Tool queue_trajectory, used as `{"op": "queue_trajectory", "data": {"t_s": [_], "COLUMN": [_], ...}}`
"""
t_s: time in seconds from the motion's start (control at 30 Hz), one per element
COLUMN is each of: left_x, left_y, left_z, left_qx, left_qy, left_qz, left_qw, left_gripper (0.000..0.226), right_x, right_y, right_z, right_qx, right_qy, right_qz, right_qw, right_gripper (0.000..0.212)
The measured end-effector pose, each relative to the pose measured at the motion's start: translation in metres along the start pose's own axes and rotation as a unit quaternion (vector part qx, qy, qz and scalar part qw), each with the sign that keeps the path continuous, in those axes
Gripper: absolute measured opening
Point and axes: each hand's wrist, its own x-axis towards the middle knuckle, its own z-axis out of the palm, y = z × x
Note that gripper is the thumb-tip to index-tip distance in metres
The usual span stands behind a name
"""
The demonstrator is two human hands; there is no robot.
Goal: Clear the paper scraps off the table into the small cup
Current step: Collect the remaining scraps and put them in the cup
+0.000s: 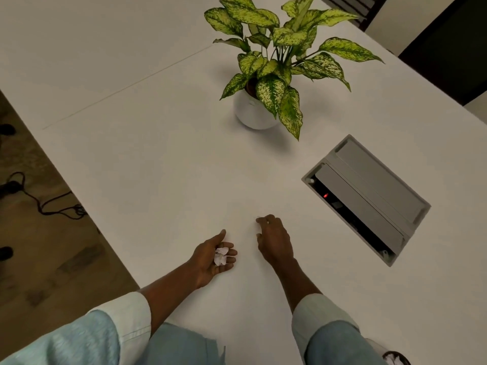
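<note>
Scraps in my palm, cup at the near edge

My left hand [214, 255] cups crumpled paper scraps [220, 256], fingers half-curled. My right hand [274, 239] pinches, perhaps on a scrap. The small cup [396, 359] holds crumpled paper.

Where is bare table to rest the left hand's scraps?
Bare table runs wide from the left hand up to the plant pot. Right of the right hand is tighter: the open cable box sits there. The cup peeks bottom right.
</note>
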Motion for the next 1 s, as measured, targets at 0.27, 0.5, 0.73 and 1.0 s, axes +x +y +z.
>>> {"op": "queue_trajectory", "data": {"t_s": [0.27,0.5,0.73,1.0], "left_x": [0.014,0.017,0.016,0.002], "left_y": [0.013,0.017,0.012,-0.011], "left_z": [-0.007,-0.002,0.002,0.029], "left_qx": [-0.01,-0.005,0.018,0.013], "left_qy": [0.015,0.018,0.017,-0.019], "left_qz": [0.005,0.006,-0.001,-0.023], "left_qw": [1.0,1.0,1.0,0.999], "left_gripper": [0.059,0.067,0.074,0.075], "right_x": [0.032,0.021,-0.029,-0.091], "right_y": [-0.01,-0.011,0.002,-0.034], "right_z": [0.014,0.02,0.036,0.013], "right_qx": [-0.083,-0.143,-0.027,0.217], "right_qy": [-0.016,0.009,0.012,0.109], "right_qz": [-0.027,-0.037,0.028,0.093], "right_qw": [0.996,0.989,0.999,0.966], "right_gripper": [0.037,0.033,0.024,0.02]}}
